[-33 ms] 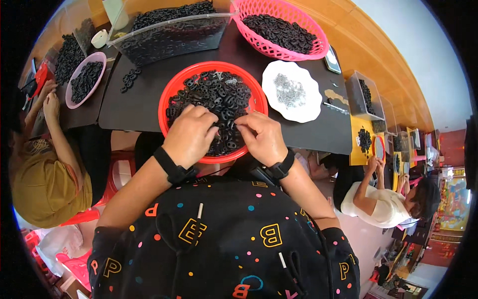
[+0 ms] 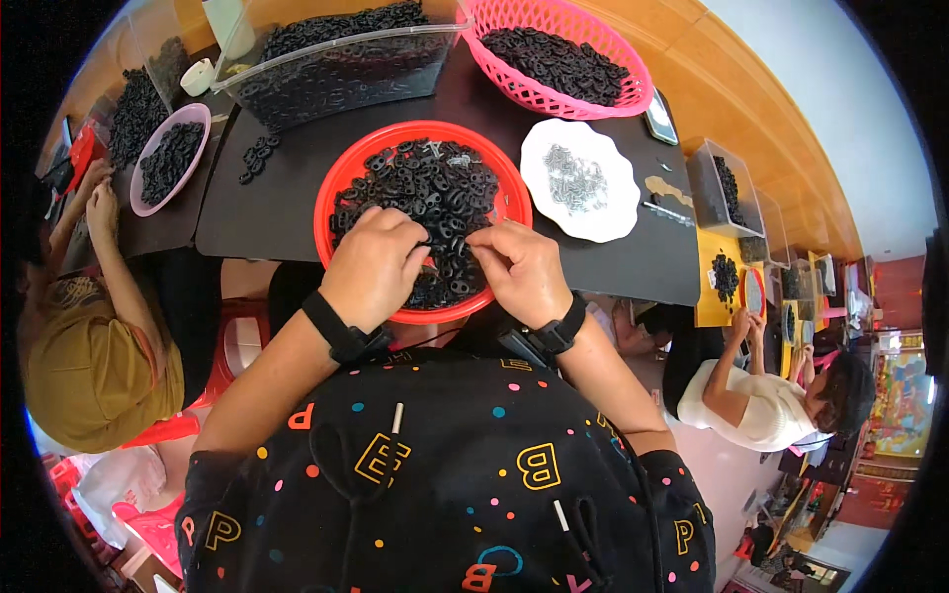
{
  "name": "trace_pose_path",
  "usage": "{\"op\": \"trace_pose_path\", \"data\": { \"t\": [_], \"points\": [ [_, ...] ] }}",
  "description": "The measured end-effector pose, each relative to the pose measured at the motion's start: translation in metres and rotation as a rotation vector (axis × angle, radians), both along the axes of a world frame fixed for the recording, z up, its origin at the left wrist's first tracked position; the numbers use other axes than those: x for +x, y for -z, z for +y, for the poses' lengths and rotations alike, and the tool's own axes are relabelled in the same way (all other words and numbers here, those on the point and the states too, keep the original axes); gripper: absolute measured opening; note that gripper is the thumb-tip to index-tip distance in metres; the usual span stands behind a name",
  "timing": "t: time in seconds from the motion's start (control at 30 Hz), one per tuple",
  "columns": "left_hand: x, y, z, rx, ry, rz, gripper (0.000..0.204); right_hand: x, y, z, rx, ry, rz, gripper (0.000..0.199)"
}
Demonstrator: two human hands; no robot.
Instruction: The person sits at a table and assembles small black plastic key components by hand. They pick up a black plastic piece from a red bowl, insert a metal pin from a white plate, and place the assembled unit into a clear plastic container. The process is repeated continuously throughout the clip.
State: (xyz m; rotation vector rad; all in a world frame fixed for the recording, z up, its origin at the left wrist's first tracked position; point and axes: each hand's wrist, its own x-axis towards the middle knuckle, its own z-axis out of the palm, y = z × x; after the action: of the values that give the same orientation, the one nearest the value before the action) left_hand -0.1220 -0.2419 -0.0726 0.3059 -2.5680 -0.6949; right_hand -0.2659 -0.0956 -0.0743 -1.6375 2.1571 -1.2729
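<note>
Head view: left grip [image 2: 371, 267] and right grip [image 2: 522, 274] narrow over black parts [image 2: 435, 193]; what they hold, cannot tell.

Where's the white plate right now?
In the head view, the white plate sits on the dark table, just right of the red basin and below the pink basket.

On the dark table [image 2: 267, 210], a bin [image 2: 346, 87] stands at eleven o'clock, a basket [image 2: 532, 97] at one. White plate [image 2: 596, 225], three; black pieces [image 2: 259, 155], nine.

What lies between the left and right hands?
Loose black pieces, some showing holes, lie in the red bowl between the left hand and the right hand, as the head view shows.
</note>
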Motion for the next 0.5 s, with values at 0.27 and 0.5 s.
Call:
{"op": "trace_pose_path", "data": {
  "t": [0.27,0.5],
  "points": [
    [0.003,-0.007,-0.003,0.240,-0.105,0.122,0.011,-0.005,0.006,0.002,-0.026,0.074,-0.240,0.011],
    [0.005,-0.010,-0.001,0.781,-0.115,0.100,0.012,-0.011,0.018,0.003,-0.049,0.055,-0.519,0.010]
  ]
}}
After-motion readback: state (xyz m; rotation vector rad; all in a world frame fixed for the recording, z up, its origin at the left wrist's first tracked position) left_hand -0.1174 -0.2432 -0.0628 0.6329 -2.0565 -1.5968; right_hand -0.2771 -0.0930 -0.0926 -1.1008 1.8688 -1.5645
